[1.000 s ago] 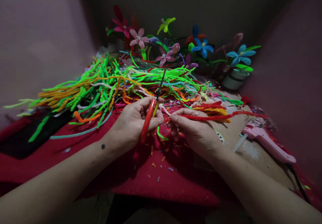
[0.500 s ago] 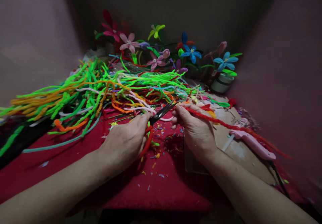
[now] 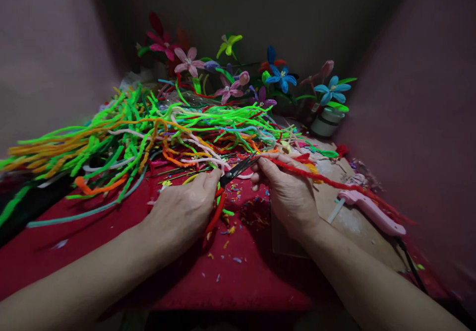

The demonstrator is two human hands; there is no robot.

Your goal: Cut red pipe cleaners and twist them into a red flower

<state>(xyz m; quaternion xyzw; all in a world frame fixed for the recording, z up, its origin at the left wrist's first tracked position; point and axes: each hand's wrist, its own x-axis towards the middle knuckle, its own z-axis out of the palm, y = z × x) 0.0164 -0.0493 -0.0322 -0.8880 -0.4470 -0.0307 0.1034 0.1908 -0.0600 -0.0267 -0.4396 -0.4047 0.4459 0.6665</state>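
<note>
My left hand [image 3: 182, 212] is closed on the red handles of a pair of scissors [image 3: 232, 177], whose dark blades point right and up toward my other hand. My right hand [image 3: 286, 192] pinches a long red pipe cleaner [image 3: 334, 184] near its left end; the rest trails off to the right over the pink glue gun. The blade tips meet the red pipe cleaner just beside my right fingertips. Small cut scraps lie on the red cloth [image 3: 111, 251] under both hands.
A big heap of green, orange, pink and red pipe cleaners [image 3: 148, 132] fills the left and middle. Finished pipe-cleaner flowers [image 3: 230, 80] stand at the back by a small pot [image 3: 327, 121]. A pink glue gun [image 3: 372, 212] lies on a brown board at the right.
The scissors have tipped from upright to pointing right at the red pipe cleaner. My right hand has lifted the pipe cleaner's end to the blades. The view has shifted slightly.
</note>
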